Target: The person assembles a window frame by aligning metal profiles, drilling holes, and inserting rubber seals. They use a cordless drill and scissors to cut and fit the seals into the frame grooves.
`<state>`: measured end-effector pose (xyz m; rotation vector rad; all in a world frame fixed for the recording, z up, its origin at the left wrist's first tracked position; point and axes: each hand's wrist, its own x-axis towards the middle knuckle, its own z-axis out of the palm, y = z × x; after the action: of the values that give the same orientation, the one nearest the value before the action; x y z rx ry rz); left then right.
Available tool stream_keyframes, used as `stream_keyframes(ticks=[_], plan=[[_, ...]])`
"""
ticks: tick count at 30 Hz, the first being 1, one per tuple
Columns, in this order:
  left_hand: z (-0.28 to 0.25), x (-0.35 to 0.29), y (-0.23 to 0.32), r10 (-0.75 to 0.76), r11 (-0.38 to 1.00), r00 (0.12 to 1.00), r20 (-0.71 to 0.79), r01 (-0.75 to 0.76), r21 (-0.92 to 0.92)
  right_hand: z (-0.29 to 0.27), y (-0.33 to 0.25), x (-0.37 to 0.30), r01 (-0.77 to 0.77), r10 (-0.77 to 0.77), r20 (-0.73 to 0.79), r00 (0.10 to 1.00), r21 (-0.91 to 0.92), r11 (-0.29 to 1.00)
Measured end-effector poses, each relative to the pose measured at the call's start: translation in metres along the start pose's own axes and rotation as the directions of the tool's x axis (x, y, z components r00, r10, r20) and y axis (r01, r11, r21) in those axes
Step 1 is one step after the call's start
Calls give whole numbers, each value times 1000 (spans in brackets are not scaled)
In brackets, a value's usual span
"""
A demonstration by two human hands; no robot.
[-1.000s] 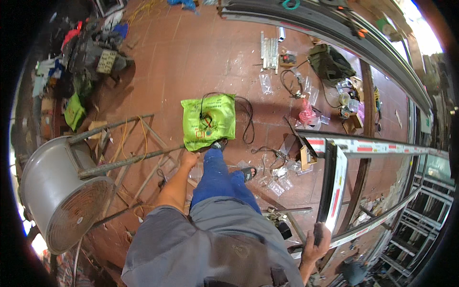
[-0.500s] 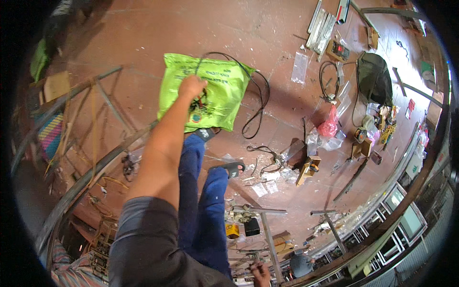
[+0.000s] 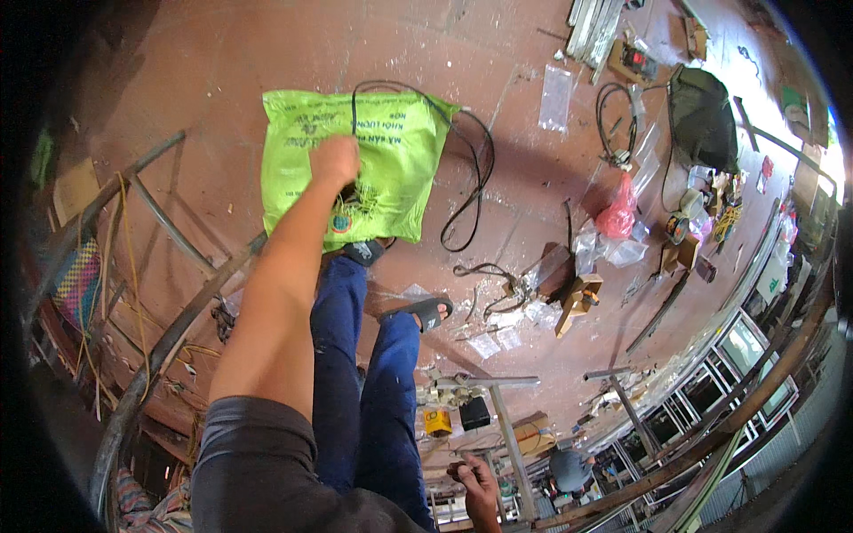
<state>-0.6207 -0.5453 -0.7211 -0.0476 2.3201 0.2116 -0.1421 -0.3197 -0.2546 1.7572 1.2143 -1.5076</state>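
The green bag (image 3: 404, 173) lies on the floor (image 3: 418, 40), black cord (image 3: 491, 160) looping off! The left hand (image 3: 335, 162), a second ago at its edge, now reaches over it: curled, but can't tell what's pinched. Right hand (image 3: 477, 487) apart, grip unclear.

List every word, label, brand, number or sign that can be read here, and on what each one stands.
Green bag: dark printed lines, partly readable, not copied out here; the small lettering is too blurred to read.
Yellow object: a dark mark, too small to read.
Nothing else reads clearly.
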Motion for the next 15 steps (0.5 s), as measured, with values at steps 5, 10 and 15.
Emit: stream_keyframes(ticks=[5, 10, 15], plan=[[7, -37, -8, -24, 983, 997, -79, 9, -186, 18, 12, 2, 70, -68, 67, 995, -33, 997], [-1, 15, -10, -201, 909, 969, -145, 130, -397, -5, 53, 17, 34, -32, 30, 999, -67, 997], [8, 43, 13, -101, 987, 986, -132, 82, -140, -5, 77, 24, -196, 200, -81, 976, 53, 979]])
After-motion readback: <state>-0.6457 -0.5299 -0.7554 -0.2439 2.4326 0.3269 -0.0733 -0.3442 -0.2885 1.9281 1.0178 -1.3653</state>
